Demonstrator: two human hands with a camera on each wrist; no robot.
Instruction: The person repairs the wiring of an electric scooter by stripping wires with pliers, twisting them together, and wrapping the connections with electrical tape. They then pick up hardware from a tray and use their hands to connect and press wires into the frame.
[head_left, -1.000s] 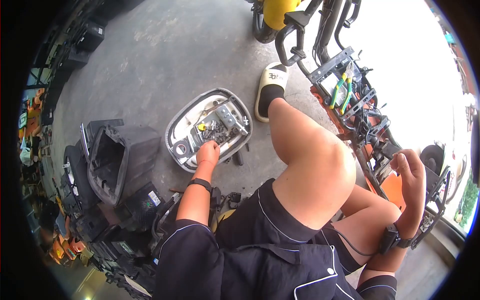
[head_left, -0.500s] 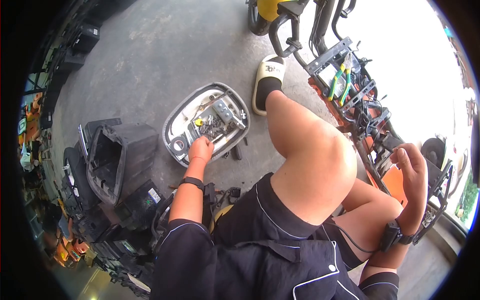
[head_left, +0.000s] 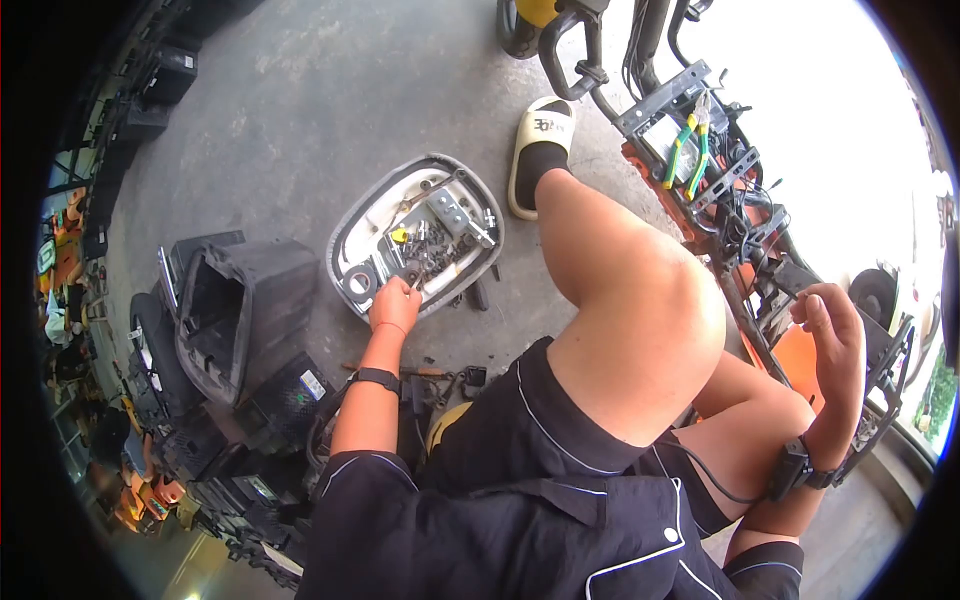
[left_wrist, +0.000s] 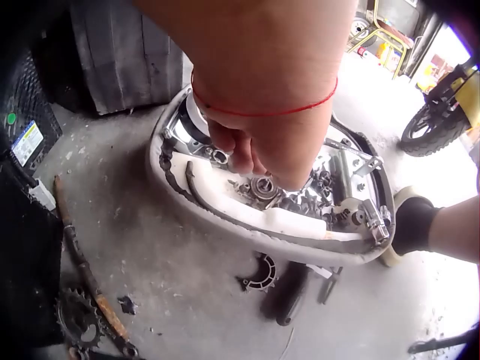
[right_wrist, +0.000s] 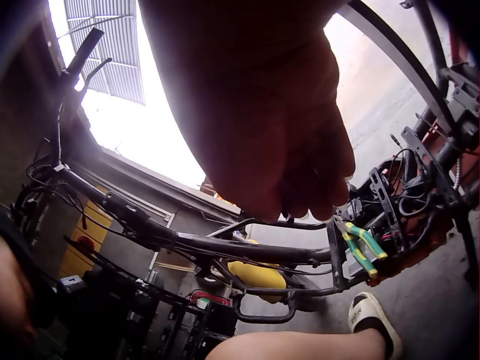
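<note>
An upturned seat shell (head_left: 343, 213) with a grey rim lies on the floor and holds a pile of small bolts and metal parts (head_left: 432, 250). My left hand (head_left: 394, 305) reaches over its near edge, fingers bent down among the parts. In the left wrist view, a round ring-like metal part (left_wrist: 264, 187) lies right by the fingertips; I cannot tell whether they pinch anything. My right hand (head_left: 832, 335) is raised beside the bare scooter frame (head_left: 735, 200), fingers loosely curled, with nothing in it. Green-and-yellow pliers (head_left: 688, 150) lie on the frame.
A black plastic storage box (head_left: 270, 310) stands left of the shell. Near my knee, a rusty rod (left_wrist: 86, 277) and a sprocket (left_wrist: 79, 319) lie on the floor. A dark-handled tool (left_wrist: 294, 296) lies beside the shell. My slippered foot (head_left: 543, 150) stands beyond it.
My left hand has shifted slightly left along the shell's near edge, its fingertips now beside a round part. The right hand stays raised, and the view has moved a little.
</note>
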